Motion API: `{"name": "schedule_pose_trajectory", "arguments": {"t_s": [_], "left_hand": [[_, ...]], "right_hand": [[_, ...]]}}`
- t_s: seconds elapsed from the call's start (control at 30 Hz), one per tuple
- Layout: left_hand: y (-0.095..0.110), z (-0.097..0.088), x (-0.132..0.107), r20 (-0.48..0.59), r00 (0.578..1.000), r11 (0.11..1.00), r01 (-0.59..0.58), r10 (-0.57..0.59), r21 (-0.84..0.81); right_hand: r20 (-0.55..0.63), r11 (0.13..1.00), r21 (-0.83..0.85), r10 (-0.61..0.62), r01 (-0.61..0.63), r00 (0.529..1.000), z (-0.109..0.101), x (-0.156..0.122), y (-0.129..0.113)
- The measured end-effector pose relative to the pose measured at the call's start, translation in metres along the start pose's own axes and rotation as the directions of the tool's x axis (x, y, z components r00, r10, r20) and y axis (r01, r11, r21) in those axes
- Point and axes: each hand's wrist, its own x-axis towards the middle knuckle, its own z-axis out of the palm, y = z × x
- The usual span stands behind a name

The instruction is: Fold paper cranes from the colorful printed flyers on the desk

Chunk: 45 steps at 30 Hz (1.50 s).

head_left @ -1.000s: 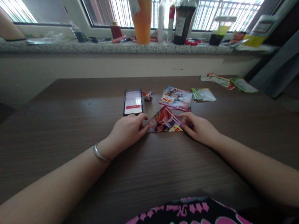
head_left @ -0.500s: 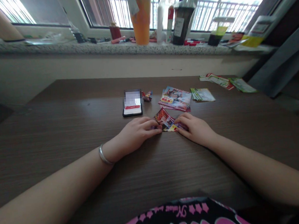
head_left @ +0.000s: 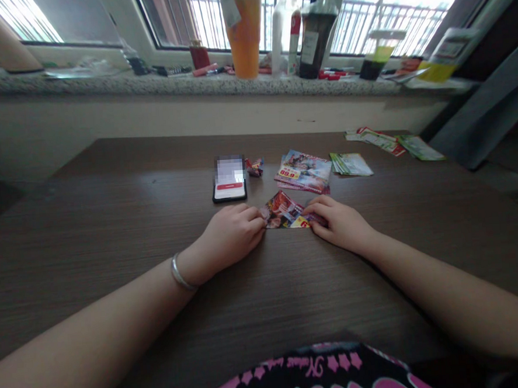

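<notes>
A colourful printed paper [head_left: 285, 210], partly folded so that its top comes to a point, lies on the brown table between my hands. My left hand [head_left: 239, 230], below a silver bangle [head_left: 181, 272], has its fingers closed on the paper's left end. On the other side my right hand [head_left: 339, 221] pinches the right end between thumb and curled fingers. Just beyond the paper is a stack of printed flyers [head_left: 305, 170]. A small folded paper piece [head_left: 255, 167] sits beside the phone [head_left: 229, 179], whose screen is lit.
Green-and-white leaflets [head_left: 352, 164] lie right of the flyers, with more printed strips [head_left: 382, 140] farther back. The stone windowsill [head_left: 147, 86] behind the table [head_left: 112, 238] holds an orange drink cup [head_left: 246, 37], a dark cup [head_left: 315, 41] and several bottles.
My left hand has shifted slightly left and its fingers have drawn in, so more of the paper's left part shows. The right hand has hardly moved.
</notes>
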Motion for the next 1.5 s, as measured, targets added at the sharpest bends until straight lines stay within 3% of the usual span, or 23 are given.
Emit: {"name": "schedule_pose_trajectory", "arguments": {"t_s": [0.17,0.4,0.63,0.93,1.07,1.27,1.4,1.5], "left_hand": [[0.003,-0.004,-0.001,0.039,0.993,0.987,0.103,-0.108,0.121],[0.001,0.001,-0.002,0.069,0.984,0.984,0.161,-0.166,0.077],[-0.001,0.005,-0.002,0.011,0.962,0.955,0.273,-0.273,-0.117],[-0.010,0.012,-0.004,-0.043,0.920,0.832,0.332,-0.390,-0.443],[-0.011,0.011,-0.004,-0.071,0.916,0.794,0.303,-0.396,-0.526],[-0.010,0.003,-0.003,-0.181,0.940,0.810,0.141,-0.290,-0.569],[-0.008,0.003,-0.003,-0.258,0.941,0.817,0.031,-0.217,-0.576],[-0.008,0.003,-0.004,-0.256,0.957,0.831,-0.029,-0.137,-0.556]], "right_hand": [[-0.009,1.000,0.021,-0.006,0.006,1.000,0.001,-0.001,0.003],[-0.010,0.999,0.032,-0.013,0.013,1.000,0.001,0.000,0.002],[-0.035,0.997,0.076,0.010,-0.007,0.999,-0.003,-0.001,0.001],[-0.113,0.937,0.344,0.108,-0.063,0.988,0.003,-0.002,0.003],[-0.172,0.925,0.380,0.084,-0.013,0.982,0.004,-0.004,0.003],[-0.275,0.925,0.347,-0.059,0.156,0.960,0.000,-0.005,0.003],[-0.272,0.915,0.299,-0.189,0.270,0.944,-0.004,-0.005,0.003],[-0.247,0.899,0.287,-0.263,0.330,0.933,-0.006,-0.005,0.003]]}}
